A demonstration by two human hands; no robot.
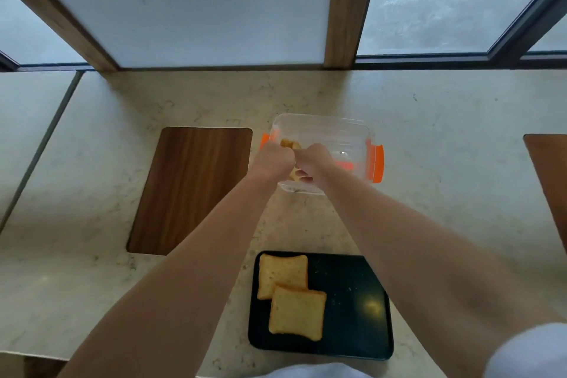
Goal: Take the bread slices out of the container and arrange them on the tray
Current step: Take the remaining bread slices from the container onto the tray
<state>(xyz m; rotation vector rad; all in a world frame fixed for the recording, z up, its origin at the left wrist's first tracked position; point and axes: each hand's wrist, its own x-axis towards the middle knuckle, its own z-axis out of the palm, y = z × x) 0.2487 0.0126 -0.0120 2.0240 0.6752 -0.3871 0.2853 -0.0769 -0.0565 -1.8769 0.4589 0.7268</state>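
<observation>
Bread (290,143) in the container (325,129) is largely hidden behind the left hand (271,159) and right hand (313,163), both curled together around it with arms outstretched.

Two bread slices (291,294) on one tray (356,310) — one container (322,132).

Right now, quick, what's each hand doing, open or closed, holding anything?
Left hand: closed, inside the clear container, gripping the bread slices.
Right hand: closed on the same bread slices in the container.
</observation>
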